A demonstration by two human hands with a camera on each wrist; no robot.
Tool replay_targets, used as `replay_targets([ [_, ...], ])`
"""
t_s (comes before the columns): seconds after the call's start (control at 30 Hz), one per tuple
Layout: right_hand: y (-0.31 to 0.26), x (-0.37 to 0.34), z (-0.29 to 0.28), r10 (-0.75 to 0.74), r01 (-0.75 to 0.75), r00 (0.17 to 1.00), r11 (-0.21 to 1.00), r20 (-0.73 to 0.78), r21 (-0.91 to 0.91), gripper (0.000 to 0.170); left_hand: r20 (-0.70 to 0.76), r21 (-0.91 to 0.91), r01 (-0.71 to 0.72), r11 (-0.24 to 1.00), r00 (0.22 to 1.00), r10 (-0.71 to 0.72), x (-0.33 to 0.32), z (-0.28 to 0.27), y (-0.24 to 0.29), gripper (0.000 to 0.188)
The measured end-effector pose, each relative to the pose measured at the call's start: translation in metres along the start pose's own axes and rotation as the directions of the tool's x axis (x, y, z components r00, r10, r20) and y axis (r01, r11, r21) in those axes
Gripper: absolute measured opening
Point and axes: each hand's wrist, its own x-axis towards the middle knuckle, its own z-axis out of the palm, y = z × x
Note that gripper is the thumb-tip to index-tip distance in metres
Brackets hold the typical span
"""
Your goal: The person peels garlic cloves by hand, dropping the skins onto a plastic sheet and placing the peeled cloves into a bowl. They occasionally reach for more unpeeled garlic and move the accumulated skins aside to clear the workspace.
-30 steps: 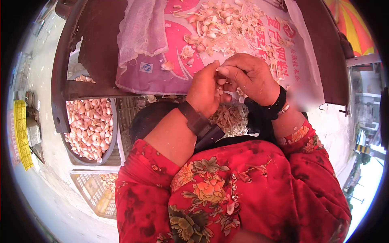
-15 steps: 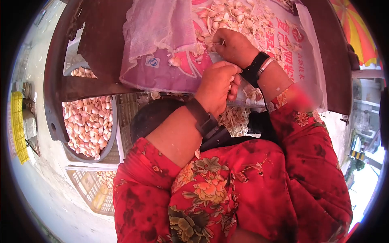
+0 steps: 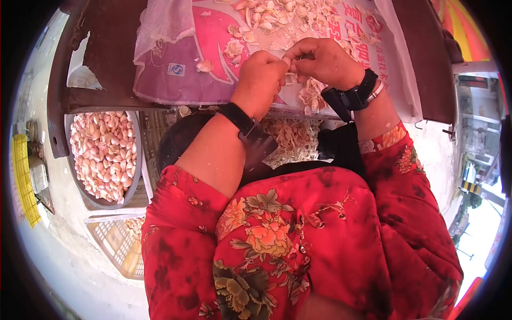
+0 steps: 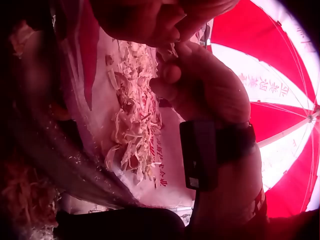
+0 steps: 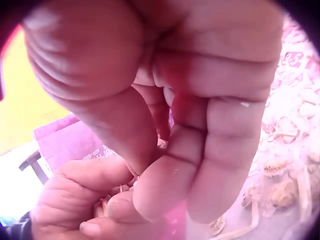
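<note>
Over the near part of a printed sack (image 3: pixel 154 85), my two hands meet fingertip to fingertip in the head view. My left hand (image 3: pixel 258 82) has its fingers curled in; the right wrist view shows a bit of pinkish garlic clove (image 5: pixel 102 206) among them. My right hand (image 3: pixel 333 64) bends thumb and forefinger together at the left fingertips, pinching the small pale tip there. Most of the clove is hidden by the fingers. Beyond the hands, loose garlic cloves (image 3: pixel 272 18) and papery skins (image 3: pixel 312 97) are spread on the sack.
A round basin (image 3: pixel 140 160) full of unpeeled cloves stands low at the left, a slatted crate (image 3: pixel 114 248) nearer. The sack covers a dark brown tabletop (image 3: pixel 114 53) with a broken edge. Skins (image 3: pixel 290 141) are heaped below its front edge.
My right hand left the left hand, reached to the cloves on the sack, and is now back at the left fingertips. The left hand stayed curled, and the head view shifted somewhat.
</note>
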Motion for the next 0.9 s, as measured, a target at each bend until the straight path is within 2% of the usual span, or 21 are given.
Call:
replay_targets([
  [0.1,0.01,-0.009,0.012,0.055,-0.031,0.996,0.953,-0.073,0.302,0.017,0.005,-0.083,-0.015,0.996,1.0,0.016,0.001,-0.002,0.0,0.014],
  [0.2,0.011,-0.017,0.026,0.114,-0.023,0.978,0.89,-0.173,0.456,0.018,0.025,-0.182,0.009,0.983,1.0,-0.004,0.0,-0.003,0.001,0.014],
  [0.3,0.021,-0.016,0.032,0.054,0.058,0.975,0.875,-0.217,0.48,0.017,0.052,-0.199,0.02,0.98,0.999,-0.01,0.002,-0.004,-0.003,0.015],
  [0.37,0.019,-0.017,0.023,0.047,0.032,0.974,0.94,-0.223,0.339,0.017,0.078,-0.198,0.031,0.98,0.997,-0.016,0.004,-0.002,-0.002,0.015],
  [0.4,0.019,-0.018,0.019,0.047,0.015,0.973,0.964,-0.226,0.265,0.017,0.077,-0.129,0.03,0.991,0.997,-0.021,0.004,0.001,0.0,0.016],
  [0.5,0.03,-0.014,0.017,-0.163,0.15,0.964,0.986,-0.211,-0.077,0.018,0.075,0.066,0.012,0.998,0.997,-0.017,0.002,0.009,0.002,0.016],
  [0.57,0.026,-0.017,0.018,-0.065,0.077,0.98,0.995,-0.186,0.058,0.018,0.078,0.191,-0.032,0.981,0.997,0.017,0.007,0.006,-0.006,0.017],
  [0.7,0.024,-0.024,0.022,0.046,-0.002,0.986,0.965,-0.162,0.261,0.02,0.103,0.034,0.015,0.999,0.994,-0.018,0.004,0.004,-0.001,0.016],
  [0.77,0.024,-0.026,0.027,0.037,0.019,0.979,0.963,-0.201,0.269,0.02,0.09,-0.06,0.058,0.997,0.995,-0.052,0.004,0.003,-0.001,0.016],
  [0.9,0.016,-0.033,0.03,0.016,0.034,0.965,0.981,-0.26,0.189,0.019,0.19,-0.176,0.139,0.974,0.976,-0.105,0.006,-0.002,-0.002,0.019],
])
